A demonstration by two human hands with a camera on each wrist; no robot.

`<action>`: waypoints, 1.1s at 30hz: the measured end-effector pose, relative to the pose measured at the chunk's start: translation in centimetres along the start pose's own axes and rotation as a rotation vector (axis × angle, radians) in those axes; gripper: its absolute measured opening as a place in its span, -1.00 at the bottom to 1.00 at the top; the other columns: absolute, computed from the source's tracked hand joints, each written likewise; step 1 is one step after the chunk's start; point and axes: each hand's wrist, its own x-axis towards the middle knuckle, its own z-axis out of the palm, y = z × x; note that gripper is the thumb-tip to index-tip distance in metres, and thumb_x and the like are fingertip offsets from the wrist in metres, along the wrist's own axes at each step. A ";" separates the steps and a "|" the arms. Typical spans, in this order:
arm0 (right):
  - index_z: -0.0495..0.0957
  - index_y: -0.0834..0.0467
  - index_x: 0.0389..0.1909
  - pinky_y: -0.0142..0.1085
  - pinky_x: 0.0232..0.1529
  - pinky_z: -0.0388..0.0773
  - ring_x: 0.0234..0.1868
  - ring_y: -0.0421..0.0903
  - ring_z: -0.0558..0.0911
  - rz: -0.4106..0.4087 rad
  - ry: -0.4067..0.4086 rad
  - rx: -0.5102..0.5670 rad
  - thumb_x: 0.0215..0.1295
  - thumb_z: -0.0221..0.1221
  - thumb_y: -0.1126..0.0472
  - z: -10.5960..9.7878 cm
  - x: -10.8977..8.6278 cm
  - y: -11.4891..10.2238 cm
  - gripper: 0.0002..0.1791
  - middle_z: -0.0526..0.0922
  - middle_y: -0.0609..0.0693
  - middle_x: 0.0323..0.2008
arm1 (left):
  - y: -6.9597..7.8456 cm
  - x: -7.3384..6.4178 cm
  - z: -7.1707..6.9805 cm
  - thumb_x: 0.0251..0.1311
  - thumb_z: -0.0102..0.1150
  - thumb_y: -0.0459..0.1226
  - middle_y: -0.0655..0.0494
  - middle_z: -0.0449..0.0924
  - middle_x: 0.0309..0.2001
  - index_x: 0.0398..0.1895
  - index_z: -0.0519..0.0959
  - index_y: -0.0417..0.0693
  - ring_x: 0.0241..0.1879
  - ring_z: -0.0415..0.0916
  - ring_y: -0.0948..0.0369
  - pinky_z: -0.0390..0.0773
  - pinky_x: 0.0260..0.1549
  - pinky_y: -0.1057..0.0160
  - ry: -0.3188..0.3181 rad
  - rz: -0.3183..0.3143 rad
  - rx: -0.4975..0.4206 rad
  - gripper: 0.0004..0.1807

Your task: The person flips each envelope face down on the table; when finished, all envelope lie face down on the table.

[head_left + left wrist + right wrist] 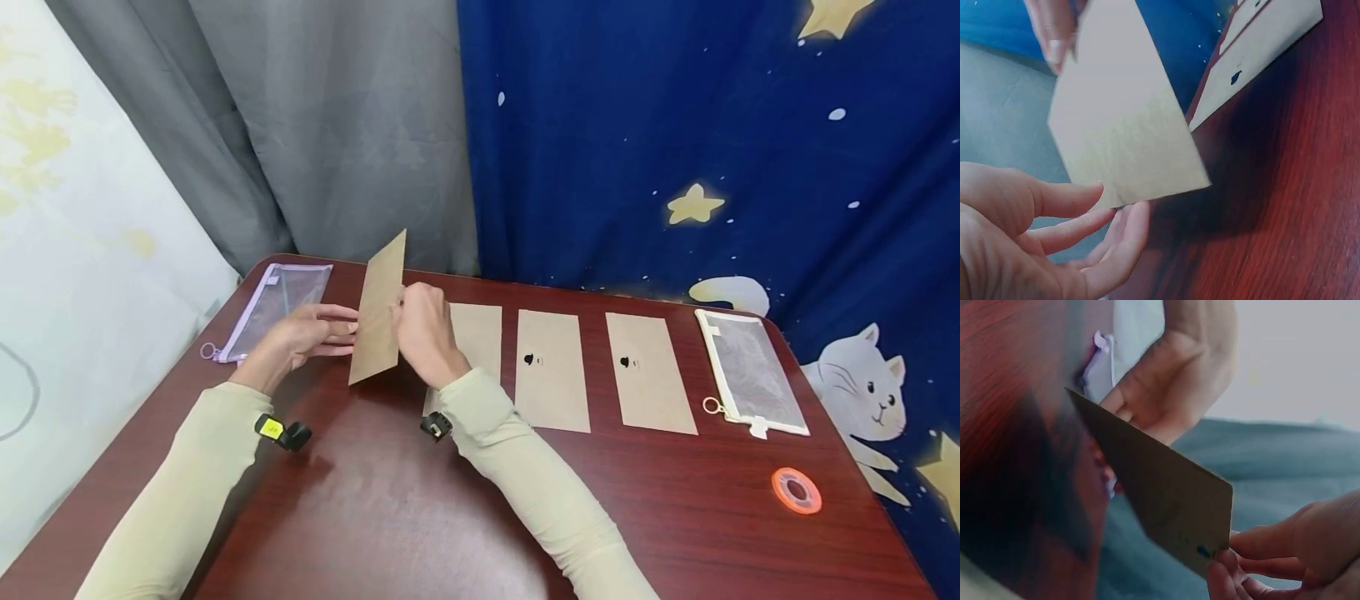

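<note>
Head view: my left hand (303,335) and right hand (426,332) pinch the brown paper (378,312) by its edges, best since it's probably light, creasable (thickness's unclear).

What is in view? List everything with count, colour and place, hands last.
table: 1, dark reddish brown, foreground
held card: 1, brown, above table, left of centre
flat cards: 3, brown, in a row, leftmost partly hidden
lilac pouch: 1, lilac, table's far left
white pouch: 1, white, table's far right
ring: 1, orange, right, nearer than that pouch
grey curtain: 1, grey, behind, left
blue curtain: 1, blue, star and cat prints, behind, right
pale backdrop: 1, white, left
wrist devices: 2, black, one per wrist
sleeves: 2, pale yellow-green, both arms
left hand: 1, bare, on held card
right hand: 1, bare, gripping it
</note>
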 end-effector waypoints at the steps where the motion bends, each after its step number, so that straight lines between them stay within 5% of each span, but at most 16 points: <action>1: 0.32 0.06 -0.76 -0.43 -0.58 0.30 -0.58 -0.18 0.46 0.025 0.001 0.042 0.42 0.22 0.27 0.1 0.0 0.5 -0.50 0.32 -0.13 -0.67 | 0.0 -0.1 0.1 0.43 0.07 -0.40 0.29 0.63 -0.35 0.40 0.23 -0.46 -0.30 0.62 0.37 0.75 -0.11 0.23 0.023 0.011 0.032 -0.45; 4: 0.13 0.03 -0.78 -0.44 -0.60 0.19 -0.65 -0.21 0.32 0.082 -0.010 0.101 0.39 0.23 0.29 0.7 -0.1 1.6 -0.40 0.19 -0.16 -0.74 | -0.2 -0.2 0.4 0.40 0.13 -0.40 0.16 0.66 -0.31 0.32 0.33 -0.51 -0.31 0.59 0.38 0.76 -0.14 0.19 0.098 0.050 0.159 -0.50; 9: 0.17 0.02 -0.86 -0.44 -0.61 0.15 -0.72 -0.23 0.29 0.146 -0.054 0.156 0.33 0.29 0.29 2.0 -0.5 2.9 -0.36 0.23 -0.17 -0.85 | -0.5 -0.4 0.7 0.37 0.14 -0.40 -0.19 0.67 -0.17 0.13 0.51 -0.53 -0.30 0.60 0.27 0.76 -0.14 0.14 0.221 0.119 0.433 -0.63; 15: 0.09 0.02 -0.90 -0.43 -0.65 -0.02 -0.73 -0.21 0.04 0.167 -0.103 0.174 0.27 0.32 0.31 3.9 -0.9 4.0 -0.31 -0.01 -0.17 -0.82 | -1.4 -0.7 0.4 0.21 0.28 -0.35 -0.21 0.71 -0.32 -0.14 0.68 -0.45 -0.35 0.55 0.06 0.47 -0.41 0.30 0.340 0.258 0.768 -0.73; 24: 0.04 0.01 -0.88 -0.45 -0.69 0.01 -0.75 -0.24 -0.03 0.193 -0.146 0.145 0.30 0.29 0.32 6.3 -1.4 4.4 -0.30 -0.08 -0.19 -0.79 | -2.8 -0.5 0.4 0.12 0.26 -0.41 -0.23 0.72 -0.37 -0.20 0.69 -0.44 -0.32 0.63 -0.13 0.58 -0.35 -0.01 0.408 0.361 0.851 -0.77; 33: 0.02 0.01 -0.88 -0.44 -0.72 -0.01 -0.72 -0.23 -0.05 0.183 -0.145 0.136 0.19 0.21 0.45 6.7 -1.1 4.4 -0.34 -0.09 -0.19 -0.78 | -3.3 -0.4 1.0 0.06 0.29 -0.46 -0.33 0.71 -0.32 -0.19 0.67 -0.49 -0.26 0.63 -0.26 0.60 -0.26 -0.18 0.451 0.357 0.860 -0.75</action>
